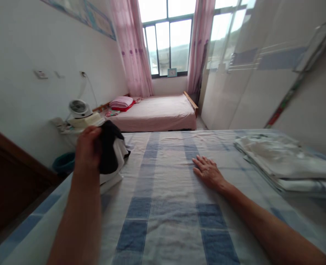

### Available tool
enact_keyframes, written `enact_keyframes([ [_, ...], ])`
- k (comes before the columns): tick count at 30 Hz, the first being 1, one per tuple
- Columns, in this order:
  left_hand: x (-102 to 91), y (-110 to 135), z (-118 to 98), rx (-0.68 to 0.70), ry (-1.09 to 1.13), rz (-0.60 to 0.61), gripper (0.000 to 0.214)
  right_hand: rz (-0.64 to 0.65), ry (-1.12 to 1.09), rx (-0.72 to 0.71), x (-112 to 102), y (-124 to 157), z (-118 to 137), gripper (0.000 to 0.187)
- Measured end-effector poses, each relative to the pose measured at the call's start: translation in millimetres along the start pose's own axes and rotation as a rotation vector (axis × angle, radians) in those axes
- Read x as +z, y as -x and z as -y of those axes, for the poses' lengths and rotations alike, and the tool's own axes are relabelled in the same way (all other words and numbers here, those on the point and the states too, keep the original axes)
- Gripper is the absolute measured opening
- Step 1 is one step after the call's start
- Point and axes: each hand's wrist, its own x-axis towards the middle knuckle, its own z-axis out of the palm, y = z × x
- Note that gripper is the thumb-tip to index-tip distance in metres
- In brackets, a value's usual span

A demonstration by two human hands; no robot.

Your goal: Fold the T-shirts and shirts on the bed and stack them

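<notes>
My left hand is raised over the left side of the bed, its closed fingers on a black-and-white piece of cloth that hangs in folds. Motion smears this hand, and the cloth's exact kind does not show. Lying flat with fingers stretched, my right hand touches the blue-and-white checked sheet, which has light wrinkles. Below the held cloth, a white patch rests on the sheet.
Folded pale cloth lies stacked at the bed's right side. A small white fan stands on a side table at the left, above a teal bin. Beyond is a second bed with pink bedding; a white wardrobe lines the right.
</notes>
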Motion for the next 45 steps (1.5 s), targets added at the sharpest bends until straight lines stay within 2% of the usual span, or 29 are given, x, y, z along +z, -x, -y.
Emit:
enact_keyframes([
  [2, 25.6, 22, -13, -0.058, 0.192, 0.104, 0.014, 0.028, -0.027, 0.011, -6, 1, 4, 0.052],
  [4, 49.7, 45, -15, -0.167, 0.176, 0.233, 0.018, 0.036, -0.047, 0.021, -9, 1, 6, 0.052],
  [5, 60.8, 55, -11, -0.232, 0.112, 0.341, 0.02, 0.038, -0.056, 0.028, -10, 1, 7, 0.052],
  [7, 79.7, 71, 5, -0.351, -0.098, 0.663, 0.024, 0.041, -0.072, 0.034, -11, 1, 7, 0.052],
  [9, 91.3, 79, 27, -0.303, -0.382, 0.948, 0.027, 0.036, -0.089, 0.031, -11, 2, 6, 0.052],
  [10, 93.4, 79, 38, -0.21, -0.55, 1.012, 0.03, 0.026, -0.1, 0.025, -11, 2, 6, 0.051],
  [11, 92.7, 76, 48, -0.089, -0.722, 1.015, 0.033, 0.012, -0.114, 0.018, -11, 3, 5, 0.051],
  [13, 84.8, 68, 64, 0.113, -1.028, 0.933, 0.044, -0.023, -0.163, -0.001, -13, 2, 3, 0.048],
  [14, 78.9, 63, 70, 0.14, -1.144, 0.918, 0.05, -0.04, -0.198, -0.012, -14, 2, 2, 0.047],
  [16, 67.6, 54, 78, 0.073, -1.278, 0.98, 0.06, -0.069, -0.284, -0.054, -16, 0, 1, 0.045],
  [17, 63.5, 51, 81, 0.025, -1.305, 1.028, 0.061, -0.079, -0.328, -0.084, -17, -1, 1, 0.045],
  [19, 60.2, 51, 83, -0.01, -1.333, 1.08, 0.048, -0.088, -0.41, -0.15, -18, -1, 2, 0.044],
  [22, 66.3, 56, 82, 0.08, -1.342, 1.091, 0.024, -0.072, -0.498, -0.225, -14, 1, 8, 0.045],
  [26, 82.2, 64, 71, 0.197, -1.13, 1.034, 0.023, -0.093, -0.564, -0.267, -8, 4, 21, 0.056],
  [28, 88.5, 68, 63, 0.242, -0.957, 1.022, 0.023, -0.11, -0.617, -0.222, -11, 4, 27, 0.048],
  [31, 92.0, 71, 53, 0.265, -0.817, 0.974, 0.026, -0.169, -0.791, -0.06, -25, 0, 28, 0.025],
  [35, 85.6, 65, 48, 0.202, -0.788, 0.83, 0.033, -0.426, -1.192, 0.249, -41, -10, 7, 0.029],
  [37, 82.2, 62, 46, 0.146, -0.791, 0.816, 0.034, -0.461, -1.347, 0.394, -40, -13, -7, 0.033],
  [39, 82.5, 64, 42, 0.099, -0.8, 0.9, 0.033, -0.408, -1.428, 0.47, -33, -14, -18, 0.035],
  [41, 87.4, 73, 38, 0.103, -0.805, 1.047, 0.033, -0.356, -1.42, 0.472, -24, -14, -25, 0.036],
  [43, 95.5, 88, 37, 0.192, -0.822, 1.175, 0.041, -0.349, -1.344, 0.441, -17, -14, -28, 0.036],
  [45, 104.3, 107, 39, 0.319, -0.873, 1.266, 0.063, -0.351, -1.262, 0.403, -13, -14, -28, 0.037],
])
